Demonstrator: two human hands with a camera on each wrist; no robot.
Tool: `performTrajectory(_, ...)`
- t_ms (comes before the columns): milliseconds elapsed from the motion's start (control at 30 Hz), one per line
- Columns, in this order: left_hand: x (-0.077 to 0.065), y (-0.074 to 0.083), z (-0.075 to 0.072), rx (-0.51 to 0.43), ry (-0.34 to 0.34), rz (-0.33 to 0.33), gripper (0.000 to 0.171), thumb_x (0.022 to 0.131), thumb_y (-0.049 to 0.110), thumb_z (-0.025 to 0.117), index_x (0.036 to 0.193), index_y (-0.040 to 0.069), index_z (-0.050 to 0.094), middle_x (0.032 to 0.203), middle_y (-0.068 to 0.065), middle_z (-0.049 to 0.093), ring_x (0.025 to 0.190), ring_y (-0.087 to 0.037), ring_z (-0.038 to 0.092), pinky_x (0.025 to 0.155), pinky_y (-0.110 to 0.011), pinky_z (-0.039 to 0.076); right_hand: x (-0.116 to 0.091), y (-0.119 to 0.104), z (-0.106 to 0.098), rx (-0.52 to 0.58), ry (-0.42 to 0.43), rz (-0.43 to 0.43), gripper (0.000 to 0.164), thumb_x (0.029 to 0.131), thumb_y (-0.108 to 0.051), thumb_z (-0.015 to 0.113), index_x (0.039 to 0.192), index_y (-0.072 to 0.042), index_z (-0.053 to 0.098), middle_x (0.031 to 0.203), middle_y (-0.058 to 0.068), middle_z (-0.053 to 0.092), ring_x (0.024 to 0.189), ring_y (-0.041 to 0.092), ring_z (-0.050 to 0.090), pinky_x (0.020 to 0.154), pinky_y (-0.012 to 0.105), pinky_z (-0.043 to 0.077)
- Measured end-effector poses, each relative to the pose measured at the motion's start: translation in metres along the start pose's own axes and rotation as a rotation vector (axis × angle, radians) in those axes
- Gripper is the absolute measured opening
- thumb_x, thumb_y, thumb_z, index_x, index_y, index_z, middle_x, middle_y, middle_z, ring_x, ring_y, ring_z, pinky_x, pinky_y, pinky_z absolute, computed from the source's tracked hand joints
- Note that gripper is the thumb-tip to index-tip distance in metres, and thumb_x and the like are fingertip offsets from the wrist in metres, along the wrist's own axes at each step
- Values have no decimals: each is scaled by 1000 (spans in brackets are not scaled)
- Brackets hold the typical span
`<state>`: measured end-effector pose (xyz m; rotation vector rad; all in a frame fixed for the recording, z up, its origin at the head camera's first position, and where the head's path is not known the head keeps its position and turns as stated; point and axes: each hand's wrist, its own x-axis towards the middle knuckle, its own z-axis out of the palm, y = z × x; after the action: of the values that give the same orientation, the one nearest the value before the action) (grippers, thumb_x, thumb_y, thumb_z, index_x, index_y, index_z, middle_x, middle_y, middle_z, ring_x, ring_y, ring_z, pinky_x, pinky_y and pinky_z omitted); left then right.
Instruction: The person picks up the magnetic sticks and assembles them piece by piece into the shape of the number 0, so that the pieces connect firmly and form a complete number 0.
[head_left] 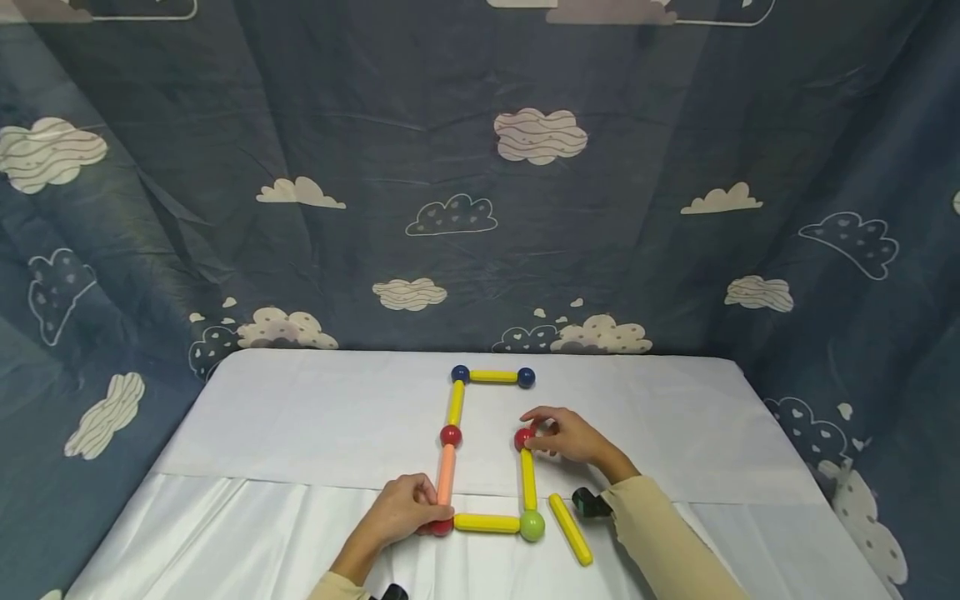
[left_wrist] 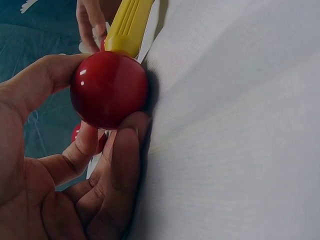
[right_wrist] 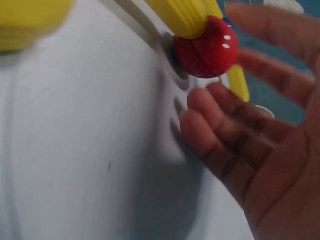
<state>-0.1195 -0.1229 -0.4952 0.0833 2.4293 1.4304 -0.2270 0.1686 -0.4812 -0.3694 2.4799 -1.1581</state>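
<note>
My left hand (head_left: 401, 508) pinches the red ball (left_wrist: 109, 90) at the lower left corner of a flat frame of rods and balls. From that ball a yellow rod (head_left: 487, 523) runs right to a green ball (head_left: 532, 526), and a salmon-pink rod (head_left: 446, 475) runs away from me. Another yellow rod (head_left: 528, 482) rises from the green ball to a second red ball (right_wrist: 207, 50). Around that one my right hand (head_left: 572, 437) hovers with thumb and fingers spread, fingertips right at the ball.
Farther back, a third red ball (head_left: 451, 436) joins a yellow rod (head_left: 456, 404) leading to a blue ball (head_left: 461, 374). A yellow rod (head_left: 492, 377) links it to another blue ball (head_left: 527, 378). One loose yellow rod (head_left: 570, 530) lies on the white cloth (head_left: 300, 417) beside my right sleeve.
</note>
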Motion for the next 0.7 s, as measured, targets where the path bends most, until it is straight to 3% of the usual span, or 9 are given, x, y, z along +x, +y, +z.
performTrajectory(133, -1, 1, 0, -3, 0, 0, 30, 75, 25, 82, 76, 10, 55, 58, 4, 51, 48, -8, 48, 47, -24, 40, -20, 4, -4, 34, -18, 47, 28, 87, -19, 72, 105, -5, 56, 89, 5, 55, 69, 19, 54, 61, 29, 49)
performTrajectory(233, -1, 1, -1, -3, -2, -3, 31, 75, 25, 82, 77, 10, 55, 58, 4, 51, 48, -8, 48, 47, -23, 40, -39, 6, -5, 35, -95, 86, 26, 87, -22, 72, 97, -6, 53, 82, 5, 52, 62, 18, 53, 57, 27, 47)
performTrajectory(433, 0, -1, 0, -9, -14, 4, 31, 75, 26, 82, 76, 10, 55, 58, 4, 50, 48, -8, 48, 48, -24, 40, -69, -3, 5, -111, -191, 145, 34, 76, -30, 82, 87, -11, 56, 67, 2, 55, 46, 13, 52, 46, 24, 46)
performTrajectory(567, 0, -2, 0, -5, -13, 5, 31, 75, 26, 81, 77, 10, 55, 58, 4, 50, 48, -8, 49, 48, -24, 41, -80, -12, 14, -225, -220, 163, 35, 71, -26, 86, 84, -13, 56, 58, 0, 54, 42, 9, 50, 42, 20, 43)
performTrajectory(700, 0, 0, 0, 0, -12, -4, 31, 75, 26, 82, 76, 10, 55, 58, 4, 51, 48, -8, 48, 48, -24, 40, -84, -11, 13, -208, -226, 185, 29, 73, -18, 84, 84, -12, 58, 55, 1, 57, 40, 8, 51, 42, 20, 44)
